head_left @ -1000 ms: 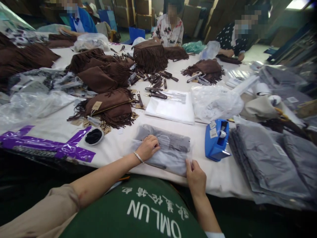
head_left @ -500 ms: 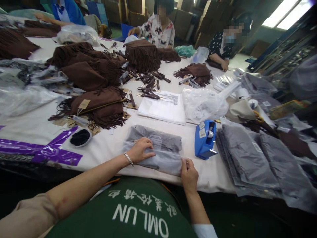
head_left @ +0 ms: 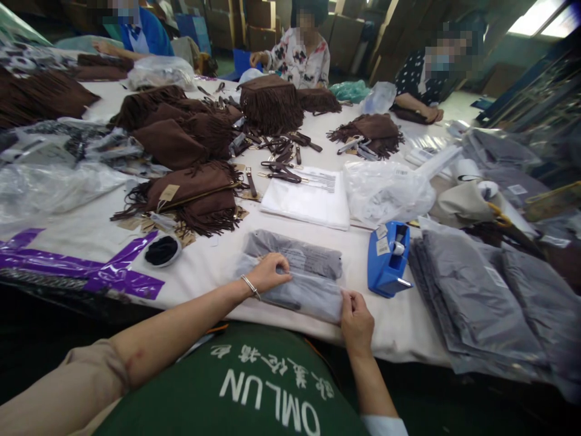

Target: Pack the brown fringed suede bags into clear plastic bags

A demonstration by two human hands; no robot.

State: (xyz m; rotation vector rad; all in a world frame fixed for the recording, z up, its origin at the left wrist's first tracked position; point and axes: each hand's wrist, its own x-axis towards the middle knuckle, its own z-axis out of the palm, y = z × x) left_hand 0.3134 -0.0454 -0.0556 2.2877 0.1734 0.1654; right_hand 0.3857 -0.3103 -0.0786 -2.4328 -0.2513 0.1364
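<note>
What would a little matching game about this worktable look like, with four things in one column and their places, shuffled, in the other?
1. blue tape dispenser
2. purple tape
3. right hand
4. bracelet

A. round the left wrist
B. at the right end of the bagged grey packet
C. along the near left edge of the table
D. between that packet and the stack of grey bags

Pairs: 1-D, 2-C, 3-B, 4-A
</note>
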